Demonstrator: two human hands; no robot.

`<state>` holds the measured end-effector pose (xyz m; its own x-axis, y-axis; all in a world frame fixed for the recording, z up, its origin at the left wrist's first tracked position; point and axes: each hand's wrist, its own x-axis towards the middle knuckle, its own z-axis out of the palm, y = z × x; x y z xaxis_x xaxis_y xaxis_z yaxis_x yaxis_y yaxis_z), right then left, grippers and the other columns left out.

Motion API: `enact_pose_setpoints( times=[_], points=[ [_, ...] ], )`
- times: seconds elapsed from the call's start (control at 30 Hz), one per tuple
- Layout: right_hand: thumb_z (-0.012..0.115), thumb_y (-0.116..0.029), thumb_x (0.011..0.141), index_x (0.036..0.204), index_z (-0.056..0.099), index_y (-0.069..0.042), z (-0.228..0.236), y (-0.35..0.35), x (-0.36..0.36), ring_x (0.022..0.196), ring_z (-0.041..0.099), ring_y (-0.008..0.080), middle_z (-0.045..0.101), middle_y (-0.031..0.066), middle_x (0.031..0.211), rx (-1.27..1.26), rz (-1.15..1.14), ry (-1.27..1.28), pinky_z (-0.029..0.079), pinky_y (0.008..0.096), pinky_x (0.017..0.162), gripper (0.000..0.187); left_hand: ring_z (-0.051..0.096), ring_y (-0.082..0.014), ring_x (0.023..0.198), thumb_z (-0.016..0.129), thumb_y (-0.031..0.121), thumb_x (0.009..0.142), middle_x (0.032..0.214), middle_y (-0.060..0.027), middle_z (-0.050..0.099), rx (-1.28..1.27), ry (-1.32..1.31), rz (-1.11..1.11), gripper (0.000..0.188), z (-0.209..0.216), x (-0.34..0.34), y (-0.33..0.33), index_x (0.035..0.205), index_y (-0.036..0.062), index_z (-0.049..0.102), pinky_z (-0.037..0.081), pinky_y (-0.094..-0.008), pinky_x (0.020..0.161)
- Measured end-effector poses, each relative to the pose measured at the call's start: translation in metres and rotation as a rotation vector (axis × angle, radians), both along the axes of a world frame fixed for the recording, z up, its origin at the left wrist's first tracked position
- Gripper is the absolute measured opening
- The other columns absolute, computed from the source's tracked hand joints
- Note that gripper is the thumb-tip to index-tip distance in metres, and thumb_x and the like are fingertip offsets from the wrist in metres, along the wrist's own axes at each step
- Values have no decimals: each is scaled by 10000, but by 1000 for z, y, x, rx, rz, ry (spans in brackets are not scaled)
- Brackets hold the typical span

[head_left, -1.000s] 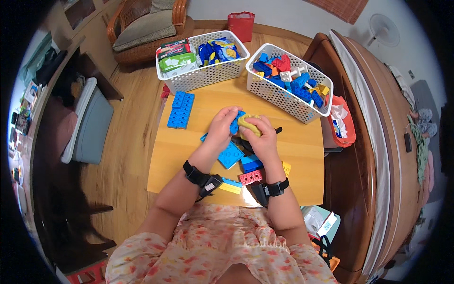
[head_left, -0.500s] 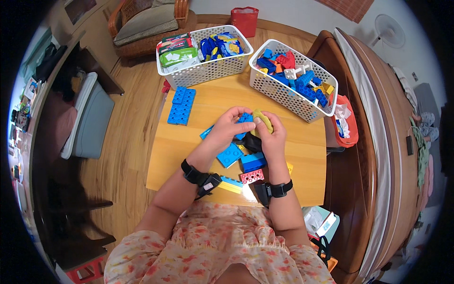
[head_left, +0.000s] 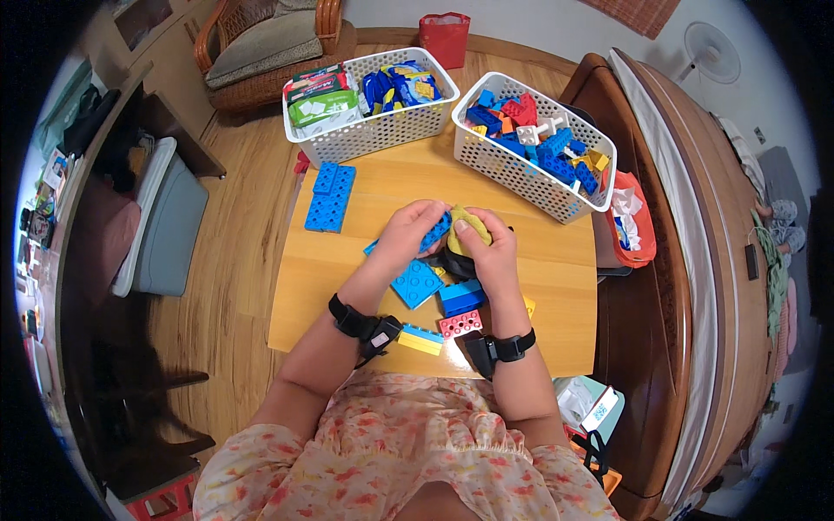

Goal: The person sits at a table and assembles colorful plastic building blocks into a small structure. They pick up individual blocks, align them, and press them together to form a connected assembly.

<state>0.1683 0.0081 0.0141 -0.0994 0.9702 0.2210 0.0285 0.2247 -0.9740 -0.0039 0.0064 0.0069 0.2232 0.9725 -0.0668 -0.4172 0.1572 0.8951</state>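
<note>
My left hand [head_left: 407, 238] is closed around a blue building brick [head_left: 437, 231] with its studs or sockets partly showing. A yellow-green cloth [head_left: 469, 231] is bunched in my right hand [head_left: 497, 253], pressed against the brick's right side. Beneath my hands lies a black item [head_left: 457, 263] that I cannot make out. On the table close by are a square light-blue plate [head_left: 418, 284], stacked blue bricks [head_left: 462, 298], a pink brick [head_left: 460, 325] and a yellow-and-blue strip of bricks [head_left: 420, 339]. Farther left lies a long blue plate [head_left: 328, 208] with a smaller blue brick on it.
Two white perforated baskets stand on the far part of the wooden table [head_left: 547, 269]: one basket [head_left: 373, 135] with packets, the other basket [head_left: 530, 178] with mixed bricks. A red-orange bag [head_left: 638, 243] hangs at the right, beside a brown wooden bed frame [head_left: 638, 313].
My left hand has turned and shifted slightly left with the brick. The cloth now shows more, spread lower under my right thumb. The whole view has shifted a little.
</note>
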Motion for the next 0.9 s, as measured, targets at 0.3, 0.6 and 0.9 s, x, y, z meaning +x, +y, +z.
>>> enact_pose_setpoints(
  times=[0.3,0.6,0.9],
  points=[
    [719,-165,862,1008,684,29,-3,2,2,939,634,197,669,104,995,-26,71,-28,492,312,853,246,563,-51,760,565,340,1013,863,8,637,110,194,-38,357,-7,-9,5,1111,14,672,453,-221,628],
    [770,-109,794,991,710,-27,6,-8,-10,844,625,229,624,89,882,213,126,-183,495,320,767,222,506,-52,695,448,386,1055,881,16,542,-18,110,169,361,-6,11,-2,1180,73,576,421,-221,574],
    [756,-72,777,957,693,-26,4,-7,-12,881,644,255,652,103,945,343,-13,-265,511,333,783,196,582,-129,716,601,293,1001,853,-11,600,-152,-372,335,256,-15,6,10,1104,62,564,480,-260,632]
  ],
)
